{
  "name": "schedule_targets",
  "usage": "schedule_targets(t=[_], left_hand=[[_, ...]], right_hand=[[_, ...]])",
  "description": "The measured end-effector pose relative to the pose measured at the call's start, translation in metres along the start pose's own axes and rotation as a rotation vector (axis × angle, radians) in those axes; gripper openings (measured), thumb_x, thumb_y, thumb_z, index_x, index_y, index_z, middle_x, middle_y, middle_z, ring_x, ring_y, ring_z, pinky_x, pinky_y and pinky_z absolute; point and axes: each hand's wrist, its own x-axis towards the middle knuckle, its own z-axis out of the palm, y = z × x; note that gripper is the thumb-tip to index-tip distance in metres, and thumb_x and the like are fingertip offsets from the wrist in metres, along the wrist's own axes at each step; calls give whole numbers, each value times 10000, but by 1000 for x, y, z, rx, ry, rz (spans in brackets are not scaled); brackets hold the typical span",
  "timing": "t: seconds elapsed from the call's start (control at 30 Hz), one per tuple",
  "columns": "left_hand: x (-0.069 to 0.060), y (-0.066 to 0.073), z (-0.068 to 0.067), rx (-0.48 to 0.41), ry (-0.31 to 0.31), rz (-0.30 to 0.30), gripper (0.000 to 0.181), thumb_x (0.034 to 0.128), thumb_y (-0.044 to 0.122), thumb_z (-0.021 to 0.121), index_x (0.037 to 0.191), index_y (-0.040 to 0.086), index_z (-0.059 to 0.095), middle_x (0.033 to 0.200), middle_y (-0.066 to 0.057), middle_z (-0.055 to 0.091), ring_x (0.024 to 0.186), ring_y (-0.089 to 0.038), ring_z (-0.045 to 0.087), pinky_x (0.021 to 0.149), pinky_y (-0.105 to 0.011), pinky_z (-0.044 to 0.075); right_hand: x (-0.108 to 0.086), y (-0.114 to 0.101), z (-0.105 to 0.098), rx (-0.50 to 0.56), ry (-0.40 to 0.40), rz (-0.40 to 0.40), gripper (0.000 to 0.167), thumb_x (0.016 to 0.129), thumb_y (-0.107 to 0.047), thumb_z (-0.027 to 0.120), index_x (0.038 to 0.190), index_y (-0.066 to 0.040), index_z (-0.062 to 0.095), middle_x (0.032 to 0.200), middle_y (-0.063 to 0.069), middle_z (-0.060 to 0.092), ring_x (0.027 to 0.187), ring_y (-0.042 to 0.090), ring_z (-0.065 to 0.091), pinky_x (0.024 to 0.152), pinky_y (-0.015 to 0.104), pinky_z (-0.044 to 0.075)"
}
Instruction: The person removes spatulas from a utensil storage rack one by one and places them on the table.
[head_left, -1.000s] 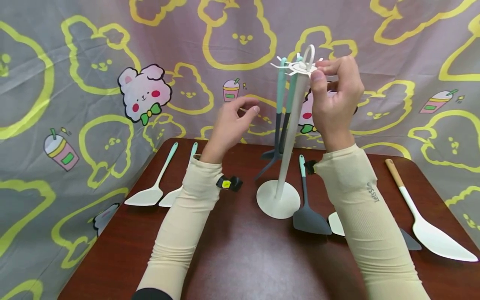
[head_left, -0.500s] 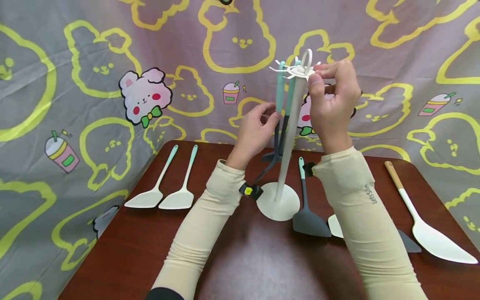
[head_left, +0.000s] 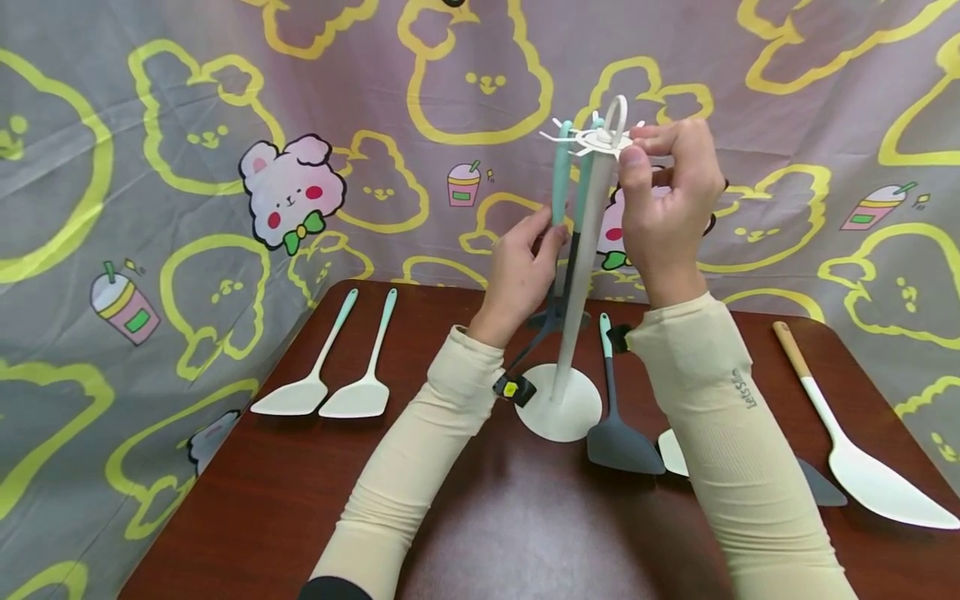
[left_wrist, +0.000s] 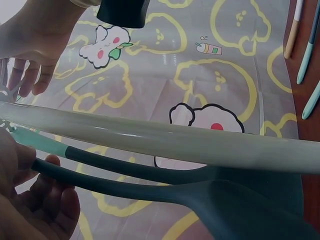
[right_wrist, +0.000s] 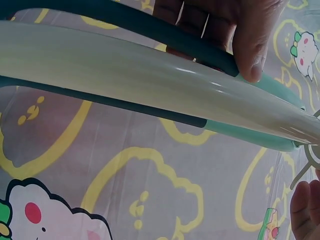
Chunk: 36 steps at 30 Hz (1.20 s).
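A white utensil rack (head_left: 581,292) with a round base, a slanting pole and a ring of hooks stands at table centre. Two grey spatulas with mint handles hang from its hooks. My left hand (head_left: 521,262) pinches the nearer hanging spatula (left_wrist: 125,190) by its handle, just where mint meets grey; in the right wrist view the thumb lies on that join. My right hand (head_left: 671,196) holds the edge of the hook ring (head_left: 600,140) between thumb and fingers. The pole (right_wrist: 150,82) crosses both wrist views and partly covers the second hanging spatula (right_wrist: 150,110).
Two white spatulas (head_left: 356,398) with mint handles lie on the left of the brown table (head_left: 480,533). Right of the base lies a grey spatula (head_left: 622,446). A white turner with a wooden handle (head_left: 873,475) lies far right; my right forearm partly hides others.
My left hand has moved right to the hanging spatula and its fingers have closed on the handle. My right hand stays at the hook ring.
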Motion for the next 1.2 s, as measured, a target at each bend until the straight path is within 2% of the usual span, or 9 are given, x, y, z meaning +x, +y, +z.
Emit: schedule_targets(t=[0.17, 0.3, 0.4, 0.5, 0.7, 0.9, 1.0, 1.1, 1.2], left_hand=[[-1, -1, 0, 15, 16, 24, 185, 1020, 160, 509, 987, 50, 654, 881, -90, 621, 663, -144, 501, 565, -199, 384], [-2, -3, 0, 15, 18, 29, 188, 1019, 156, 510, 1000, 44, 660, 884, -96, 619, 675, -148, 516, 574, -206, 402], [-2, -4, -1, -9, 15, 27, 204, 1022, 156, 506, 1043, 33, 667, 902, -104, 618, 677, -151, 518, 573, -197, 405], [-3, -4, -3, -34, 16, 21, 224, 1023, 158, 507, 1106, 28, 670, 920, -109, 620, 683, -144, 522, 575, -179, 408], [-2, -6, -6, -43, 17, 9, 248, 1025, 163, 506, 1163, 38, 670, 920, -111, 622, 675, -138, 523, 567, -171, 406], [-2, -6, -6, -31, 38, 7, 264, 1024, 168, 510, 1189, 44, 675, 925, -112, 637, 643, -150, 516, 549, -175, 400], [-2, -5, -7, -25, 38, 3, 267, 1024, 176, 512, 1199, 54, 674, 931, -110, 645, 637, -140, 509, 546, -179, 399], [-2, -6, -7, -23, 37, -1, 272, 1024, 180, 515, 1208, 59, 674, 939, -109, 655, 640, -132, 519, 549, -177, 408], [-2, -6, -7, -25, 32, -4, 277, 1024, 183, 517, 1219, 63, 671, 942, -108, 653, 653, -134, 533, 554, -174, 414]], right_hand=[[0, -1, -1, -1, -9, -1, 562, 794, -426, 500, 823, 132, 555, 925, 155, 659, 901, 116, 644, 637, 92, 414], [-1, -1, 0, 5, -6, 2, 572, 795, -438, 511, 814, 132, 551, 910, 92, 664, 884, 86, 634, 639, 95, 422], [0, -1, 1, 19, 3, -2, 576, 796, -433, 509, 812, 141, 547, 903, 141, 658, 883, 15, 603, 671, 105, 428], [1, -3, 3, 23, 11, -17, 597, 804, -443, 504, 811, 152, 539, 902, 258, 632, 898, -60, 538, 743, 138, 426], [2, -7, 4, -14, 27, -48, 732, 825, -578, 490, 789, 152, 531, 869, 310, 613, 910, -86, 456, 864, 204, 348], [3, -10, 7, -26, 44, -62, 936, 813, -788, 456, 776, 145, 539, 853, 302, 628, 892, 33, 513, 914, 221, 320], [3, -10, 6, -30, 46, -63, 959, 807, -807, 443, 774, 147, 539, 846, 308, 624, 866, 230, 574, 902, 217, 318], [2, -9, 6, -26, 44, -64, 979, 804, -820, 434, 779, 153, 538, 842, 317, 616, 853, 436, 558, 886, 211, 313], [2, -9, 7, -20, 44, -64, 1006, 796, -846, 429, 782, 155, 541, 839, 319, 614, 846, 492, 547, 879, 209, 312]])
